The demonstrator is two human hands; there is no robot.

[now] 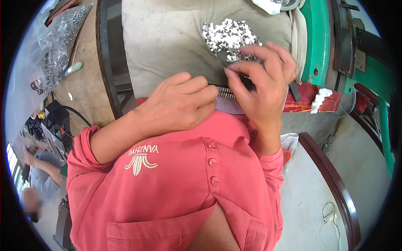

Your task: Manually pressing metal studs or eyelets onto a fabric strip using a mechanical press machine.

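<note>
Workshop surroundings frame the scene: a grey cloth-covered work surface [167, 37] fills the upper centre of the frame, with a green metal machine frame [320, 37] at upper right.

At centre frame lies a narrow dark metal strip with a ribbed, comb-like edge [227, 91]. It rests across the near edge of the cloth, between both hands.

The left hand [178, 104] is curled loosely, its fingertips pressed against the left end of the strip, steadying it. The right hand [261, 79] pinches thumb and forefinger together over the strip's right portion; whether a small piece sits in that pinch cannot be determined.

Directly above the right hand, a heap of small shiny silver metal pieces [229, 35] lies on the cloth.

For good results, keep the strip flat and fixed with the left hand, and bring each piece down squarely with the right fingertips.

A clear plastic bag of similar metal pieces [58, 42] sits at upper left. Another person's arm [42, 165] appears at lower left. A red cloth pad [312, 100] sits right of centre.
</note>
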